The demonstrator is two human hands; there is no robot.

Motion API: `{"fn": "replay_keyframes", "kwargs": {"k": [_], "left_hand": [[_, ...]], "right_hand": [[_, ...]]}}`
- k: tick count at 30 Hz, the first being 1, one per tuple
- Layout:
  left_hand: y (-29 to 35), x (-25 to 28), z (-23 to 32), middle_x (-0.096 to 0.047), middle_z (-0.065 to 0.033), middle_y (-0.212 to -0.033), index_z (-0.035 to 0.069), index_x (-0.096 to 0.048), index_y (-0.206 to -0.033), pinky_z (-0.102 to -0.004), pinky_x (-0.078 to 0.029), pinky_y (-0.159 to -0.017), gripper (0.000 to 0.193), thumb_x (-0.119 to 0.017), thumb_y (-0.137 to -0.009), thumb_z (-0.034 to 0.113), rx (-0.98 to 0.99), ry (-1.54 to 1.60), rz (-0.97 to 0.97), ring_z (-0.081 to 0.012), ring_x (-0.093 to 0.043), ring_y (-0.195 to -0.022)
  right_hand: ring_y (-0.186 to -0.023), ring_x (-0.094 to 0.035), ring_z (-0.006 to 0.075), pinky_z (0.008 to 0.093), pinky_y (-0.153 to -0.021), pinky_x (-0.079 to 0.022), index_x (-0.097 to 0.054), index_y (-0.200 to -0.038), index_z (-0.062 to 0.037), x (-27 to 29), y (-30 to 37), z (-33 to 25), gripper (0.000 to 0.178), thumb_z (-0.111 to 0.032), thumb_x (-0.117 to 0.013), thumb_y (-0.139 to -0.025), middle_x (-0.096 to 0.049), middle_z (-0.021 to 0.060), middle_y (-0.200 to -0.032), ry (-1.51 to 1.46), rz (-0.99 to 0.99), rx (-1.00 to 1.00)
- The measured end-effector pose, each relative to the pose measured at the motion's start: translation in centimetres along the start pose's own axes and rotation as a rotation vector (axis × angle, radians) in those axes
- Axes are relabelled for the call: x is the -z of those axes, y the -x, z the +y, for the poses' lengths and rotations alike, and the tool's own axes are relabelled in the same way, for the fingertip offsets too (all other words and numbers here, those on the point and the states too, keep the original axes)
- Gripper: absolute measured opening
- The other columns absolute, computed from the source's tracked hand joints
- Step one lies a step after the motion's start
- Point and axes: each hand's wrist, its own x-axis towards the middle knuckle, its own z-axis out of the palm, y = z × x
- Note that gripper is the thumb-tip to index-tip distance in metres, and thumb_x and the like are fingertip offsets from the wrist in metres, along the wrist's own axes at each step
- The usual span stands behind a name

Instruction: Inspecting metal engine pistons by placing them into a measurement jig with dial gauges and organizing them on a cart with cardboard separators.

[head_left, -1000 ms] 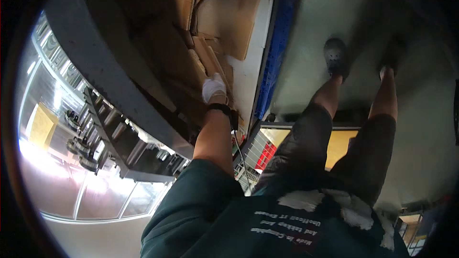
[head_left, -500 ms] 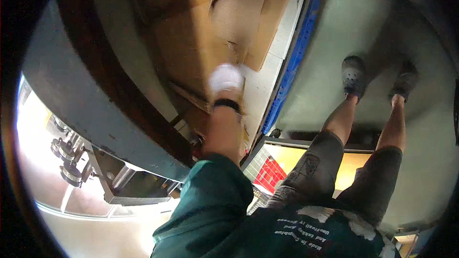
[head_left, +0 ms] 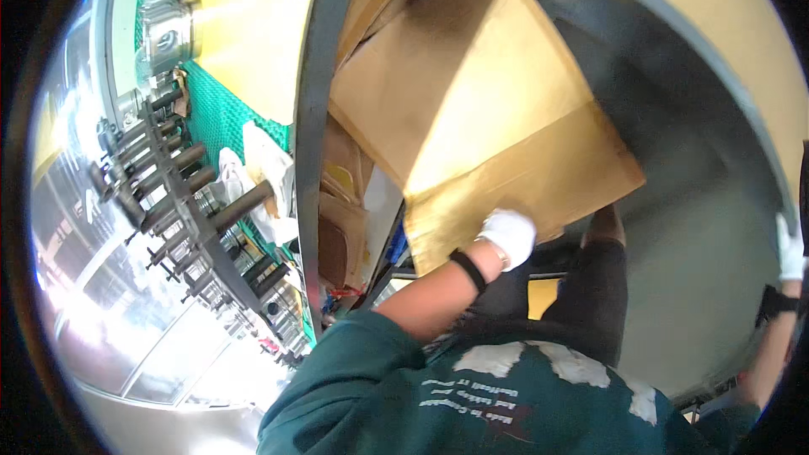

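Note:
My left hand (head_left: 509,238), in a white glove with a black band at the wrist, is closed on the near edge of a large sheet of brown cardboard (head_left: 506,152). The creased sheet hangs at a tilt in front of my legs, lit brightly across its middle. Its far corner reaches up to the top of the view. At the far right rim is my right hand (head_left: 790,251), also white-gloved, beside the grey edge of a yellowish surface (head_left: 779,76). Its fingers look stretched out, with nothing seen in them, though the rim cuts part of it off.
To the left stands a bench with a grey edge (head_left: 310,143), a yellow top (head_left: 249,29) and green mesh matting (head_left: 221,101). A rack of metal rods (head_left: 190,194) and white cloths (head_left: 270,173) are there. More cardboard (head_left: 341,232) lies on a shelf below it.
My left hand has drawn a cardboard sheet out from the shelf area toward my body. My view has turned, bringing the bench into sight, and my right hand now shows at the right rim.

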Motion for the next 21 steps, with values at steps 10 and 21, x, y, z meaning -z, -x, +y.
{"fn": "replay_keyframes", "kwargs": {"k": [10, 21], "left_hand": [[32.1, 15.0, 6.4, -0.068, -0.0150, -0.102, 0.005, -0.069, -0.095, -0.0400, -0.056, -0.072, 0.021, -0.070, -0.078, 0.016, -0.053, 0.108, 0.686, -0.0302, -0.069, -0.083], [61.1, 20.7, 8.9, -0.066, -0.0054, -0.103, 0.000, -0.060, -0.119, -0.0274, -0.049, -0.076, 0.040, -0.063, -0.079, -0.003, 0.472, 0.317, 1.503, -0.0126, -0.060, -0.087]], "right_hand": [[-0.100, -0.064, 0.0389, 0.0459, -0.087, -0.051, -0.069, -0.104, -0.0050, 8.8, -1.5, -13.7, 0.054, -0.055, -0.064, -0.083, -0.069, 0.0213, -0.103, -0.051, -0.282, -0.082], [-0.123, -0.054, 0.0355, 0.0410, -0.105, -0.043, -0.057, -0.129, -0.0045, 7.7, 1.1, -10.6, 0.055, -0.036, -0.067, -0.086, -0.059, 0.0203, -0.131, -0.215, -0.101, -0.072]]}}
